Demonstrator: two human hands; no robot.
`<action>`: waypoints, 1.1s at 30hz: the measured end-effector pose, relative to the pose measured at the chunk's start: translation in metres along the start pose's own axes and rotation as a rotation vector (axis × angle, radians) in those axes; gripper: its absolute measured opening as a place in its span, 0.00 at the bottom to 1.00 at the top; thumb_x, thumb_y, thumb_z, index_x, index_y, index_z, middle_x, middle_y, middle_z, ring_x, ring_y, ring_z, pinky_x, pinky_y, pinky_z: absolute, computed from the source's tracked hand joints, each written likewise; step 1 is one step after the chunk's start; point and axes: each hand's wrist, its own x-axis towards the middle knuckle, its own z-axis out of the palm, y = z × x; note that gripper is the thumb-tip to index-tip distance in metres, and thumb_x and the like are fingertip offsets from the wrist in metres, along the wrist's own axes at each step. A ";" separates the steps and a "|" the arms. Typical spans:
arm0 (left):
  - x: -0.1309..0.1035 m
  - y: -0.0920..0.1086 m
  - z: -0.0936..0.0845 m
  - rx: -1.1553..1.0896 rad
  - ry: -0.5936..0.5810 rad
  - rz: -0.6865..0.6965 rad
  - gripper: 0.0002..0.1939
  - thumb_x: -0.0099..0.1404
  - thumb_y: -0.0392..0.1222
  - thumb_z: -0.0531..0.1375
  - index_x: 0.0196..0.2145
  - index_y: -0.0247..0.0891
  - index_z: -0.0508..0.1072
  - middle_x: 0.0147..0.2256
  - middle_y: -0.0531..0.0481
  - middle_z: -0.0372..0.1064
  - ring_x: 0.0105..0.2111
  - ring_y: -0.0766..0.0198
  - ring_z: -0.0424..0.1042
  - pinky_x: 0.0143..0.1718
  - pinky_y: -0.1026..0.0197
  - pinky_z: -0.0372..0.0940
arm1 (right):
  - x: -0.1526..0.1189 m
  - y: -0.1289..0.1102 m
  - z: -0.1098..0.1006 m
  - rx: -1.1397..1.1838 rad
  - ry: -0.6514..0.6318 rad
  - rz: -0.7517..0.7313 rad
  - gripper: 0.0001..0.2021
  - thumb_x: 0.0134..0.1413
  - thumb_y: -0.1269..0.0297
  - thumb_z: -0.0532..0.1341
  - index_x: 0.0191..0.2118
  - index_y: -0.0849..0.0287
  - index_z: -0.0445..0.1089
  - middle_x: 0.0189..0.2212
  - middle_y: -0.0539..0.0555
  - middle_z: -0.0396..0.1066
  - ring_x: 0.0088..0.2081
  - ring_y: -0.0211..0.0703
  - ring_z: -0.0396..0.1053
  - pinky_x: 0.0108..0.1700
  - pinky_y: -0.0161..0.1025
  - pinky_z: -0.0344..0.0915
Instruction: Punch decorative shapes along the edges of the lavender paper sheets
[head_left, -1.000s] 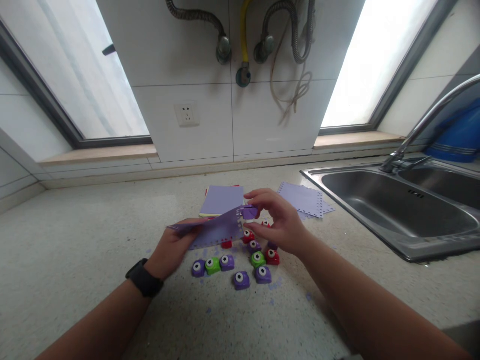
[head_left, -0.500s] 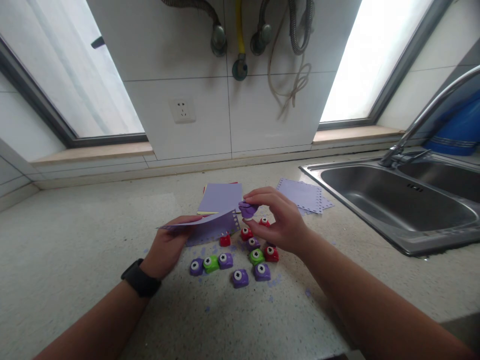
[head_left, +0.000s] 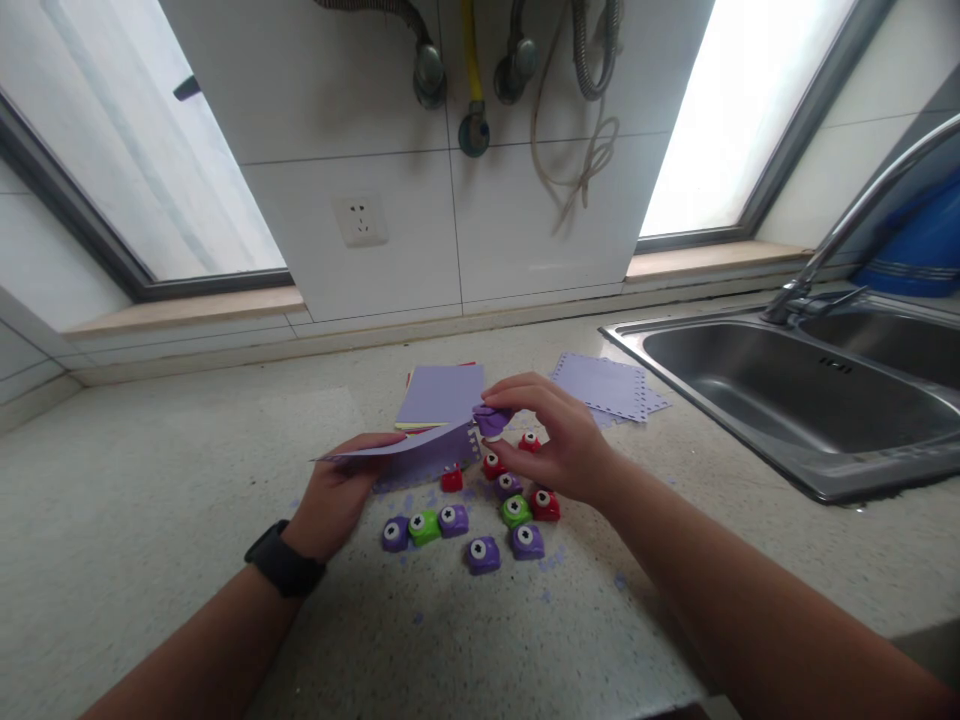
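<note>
My left hand (head_left: 349, 500) is closed on a sheet of purple paper (head_left: 431, 458), raised and tilted above the counter. Small punched holes run along the sheet's right edge. Between the thumb and fingers of my right hand (head_left: 559, 435) is a purple craft punch (head_left: 491, 420), right at that holed edge. Whether the paper sits inside its slot I cannot tell. Below lie several more small punches: a red punch (head_left: 451, 479) under the sheet, a green punch (head_left: 424, 527) in a row with purple ones, and a purple punch (head_left: 483, 554) nearer me.
A stack of coloured paper (head_left: 442, 392) lies behind the sheet. Purple sheets with punched edges (head_left: 600, 385) lie to its right. A steel sink (head_left: 795, 400) with a faucet (head_left: 810, 265) borders the right side. Tiny purple paper bits (head_left: 551, 560) are scattered on the counter.
The purple punch has shifted slightly left, closer against the sheet's edge. My left hand keeps its hold on the paper. The whole view has moved a little.
</note>
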 end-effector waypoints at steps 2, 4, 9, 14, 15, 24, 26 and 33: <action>0.000 -0.001 -0.001 0.010 -0.001 -0.003 0.09 0.65 0.45 0.66 0.42 0.46 0.84 0.45 0.45 0.81 0.47 0.47 0.77 0.54 0.49 0.69 | 0.000 0.000 0.000 0.004 -0.003 0.000 0.20 0.55 0.72 0.67 0.53 0.51 0.69 0.47 0.57 0.73 0.47 0.48 0.73 0.46 0.48 0.75; 0.000 -0.001 -0.001 0.017 0.003 -0.001 0.09 0.65 0.44 0.66 0.42 0.46 0.84 0.46 0.45 0.81 0.47 0.47 0.76 0.55 0.49 0.68 | 0.000 0.000 0.000 0.006 -0.008 0.000 0.20 0.55 0.72 0.67 0.53 0.51 0.69 0.47 0.57 0.73 0.47 0.48 0.73 0.46 0.48 0.75; 0.000 -0.002 0.000 0.004 0.021 0.007 0.08 0.64 0.44 0.66 0.41 0.46 0.85 0.45 0.45 0.81 0.47 0.47 0.77 0.54 0.49 0.69 | 0.000 -0.002 -0.001 -0.002 -0.025 0.000 0.20 0.55 0.71 0.67 0.53 0.51 0.68 0.46 0.57 0.73 0.46 0.48 0.73 0.46 0.48 0.75; 0.000 -0.006 -0.002 0.062 0.017 0.016 0.11 0.65 0.46 0.66 0.43 0.42 0.84 0.47 0.44 0.81 0.48 0.48 0.77 0.54 0.48 0.70 | 0.001 -0.003 -0.001 -0.011 -0.015 -0.033 0.19 0.56 0.71 0.66 0.53 0.53 0.68 0.45 0.57 0.73 0.46 0.47 0.74 0.45 0.47 0.75; 0.000 -0.007 -0.003 0.077 0.007 0.024 0.11 0.65 0.46 0.65 0.43 0.42 0.83 0.47 0.43 0.81 0.48 0.48 0.78 0.54 0.48 0.71 | 0.002 -0.002 -0.001 -0.011 -0.007 -0.048 0.19 0.56 0.71 0.66 0.53 0.54 0.68 0.45 0.57 0.73 0.45 0.46 0.74 0.44 0.46 0.75; 0.000 -0.007 -0.004 0.099 -0.009 0.068 0.12 0.68 0.46 0.63 0.45 0.42 0.82 0.49 0.45 0.80 0.49 0.51 0.78 0.54 0.50 0.71 | 0.003 -0.007 0.000 -0.009 0.007 -0.089 0.18 0.55 0.71 0.66 0.52 0.56 0.69 0.44 0.58 0.74 0.45 0.46 0.74 0.43 0.46 0.76; 0.000 -0.007 -0.004 0.094 -0.013 0.064 0.11 0.68 0.46 0.64 0.45 0.42 0.82 0.49 0.45 0.80 0.49 0.51 0.78 0.54 0.50 0.71 | 0.003 -0.008 0.000 -0.009 0.007 -0.088 0.18 0.55 0.71 0.66 0.52 0.56 0.69 0.44 0.58 0.73 0.45 0.46 0.74 0.43 0.46 0.76; 0.000 -0.007 -0.006 0.100 -0.013 0.065 0.11 0.67 0.46 0.64 0.45 0.43 0.82 0.49 0.46 0.80 0.49 0.53 0.78 0.54 0.51 0.71 | 0.003 -0.007 -0.001 -0.011 0.018 -0.085 0.19 0.55 0.72 0.66 0.52 0.57 0.68 0.44 0.59 0.73 0.44 0.47 0.74 0.43 0.46 0.75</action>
